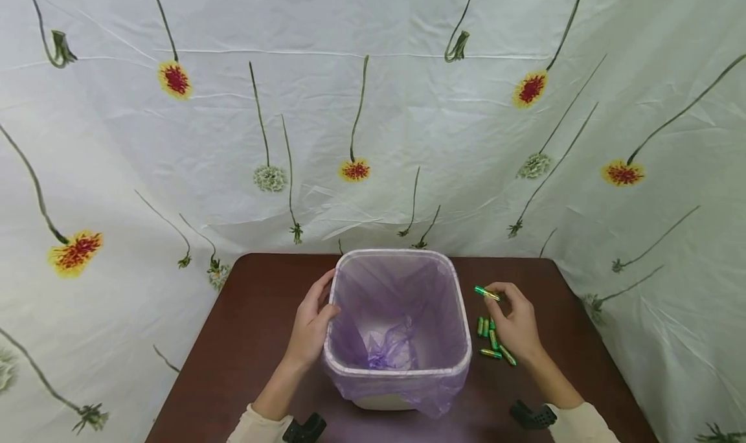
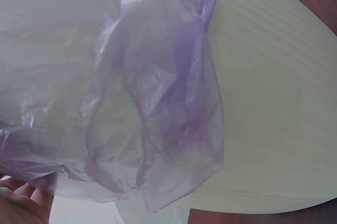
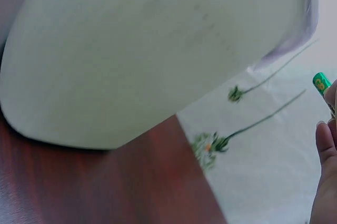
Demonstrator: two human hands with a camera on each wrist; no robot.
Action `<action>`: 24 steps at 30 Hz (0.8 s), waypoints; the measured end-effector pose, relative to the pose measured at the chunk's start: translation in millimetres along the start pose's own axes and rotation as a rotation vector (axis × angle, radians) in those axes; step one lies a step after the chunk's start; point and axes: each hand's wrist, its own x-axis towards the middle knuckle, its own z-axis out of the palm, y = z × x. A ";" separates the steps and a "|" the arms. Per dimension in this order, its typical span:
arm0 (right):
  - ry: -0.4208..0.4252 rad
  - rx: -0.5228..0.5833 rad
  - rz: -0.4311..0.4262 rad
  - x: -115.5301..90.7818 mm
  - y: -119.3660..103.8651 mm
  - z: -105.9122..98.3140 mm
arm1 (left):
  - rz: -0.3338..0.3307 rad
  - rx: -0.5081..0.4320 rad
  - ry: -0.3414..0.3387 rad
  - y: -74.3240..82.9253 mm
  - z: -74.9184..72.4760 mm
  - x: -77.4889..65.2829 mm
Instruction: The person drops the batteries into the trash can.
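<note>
One battery [image 1: 486,293] is sitting pinched in the right hand [image 1: 516,323], likely feeling light, rigid, slick, best held mid-barrel; the left hand [image 1: 311,328] is gripping the bin [image 1: 402,371]

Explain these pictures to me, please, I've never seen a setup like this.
There's no robot, just a person's bare hands. The wide picture comes from a camera worn on the head, looking forward and down; the two close ones come from cameras worn on each wrist. On the brown table stands a bin with a purple liner. The left hand holds the bin at its side. The right hand pinches a small green cylinder, apparently a battery, and several similar loose cylinders lie on the table nearby.
</note>
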 end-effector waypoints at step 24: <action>-0.209 0.211 -0.166 67.1 -101.4 10.6 | 0.002 0.032 0.007 0.6 1.1 1.5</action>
